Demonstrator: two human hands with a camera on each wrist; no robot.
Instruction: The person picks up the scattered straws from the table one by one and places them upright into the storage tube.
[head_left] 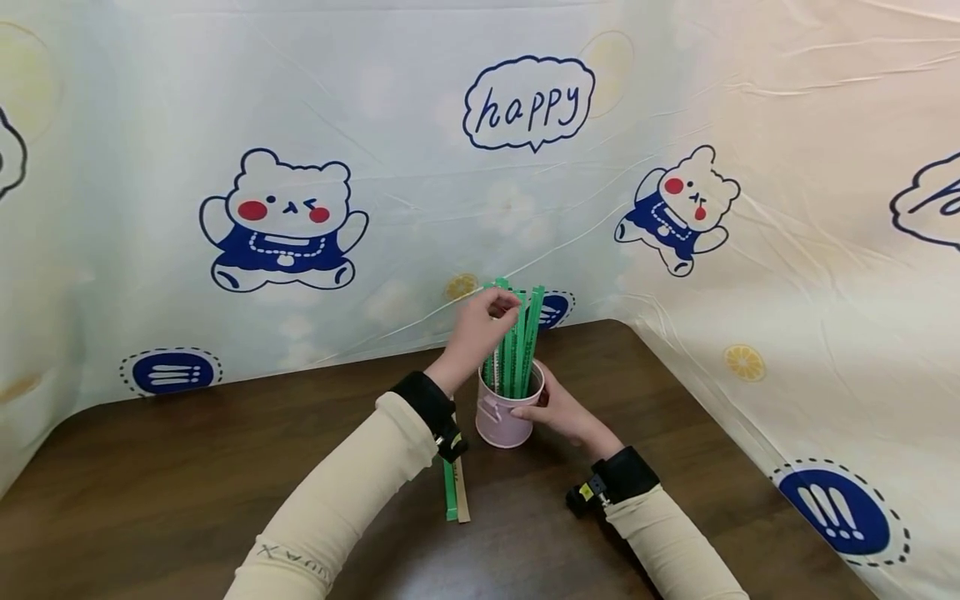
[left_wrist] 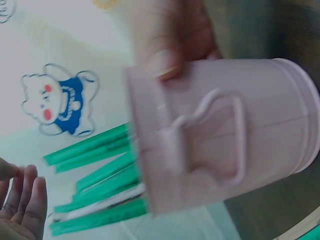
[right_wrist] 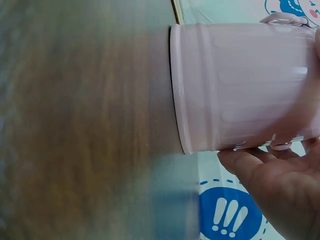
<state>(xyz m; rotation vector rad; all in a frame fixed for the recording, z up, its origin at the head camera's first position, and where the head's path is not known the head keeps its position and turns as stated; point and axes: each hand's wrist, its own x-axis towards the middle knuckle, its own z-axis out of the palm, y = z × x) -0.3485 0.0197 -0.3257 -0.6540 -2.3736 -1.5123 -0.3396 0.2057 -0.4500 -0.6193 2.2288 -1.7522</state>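
Observation:
A small pink pail (head_left: pixel 504 421) with a handle on its side stands upright on the table. Several slim green printed sticks (head_left: pixel 529 346) rise out of it, with one whitish stick (left_wrist: pixel 105 201) among them. My right hand (head_left: pixel 562 410) grips the pail round its right side, thumb on the front near the rim. Beside the stick tops is my left hand (head_left: pixel 483 327), its fingers loosely bent. In the left wrist view the left hand (left_wrist: pixel 25 200) is apart from the sticks and nothing shows between its fingers. What the sticks are exactly cannot be told.
On the brown table (head_left: pixel 225 483), left of the pail, lie a green stick (head_left: pixel 450 492) and a tan stick (head_left: pixel 461 492), partly hidden by the left wrist. A printed cloth (head_left: pixel 420 208) with cartoon bears hangs behind the table and along its right side.

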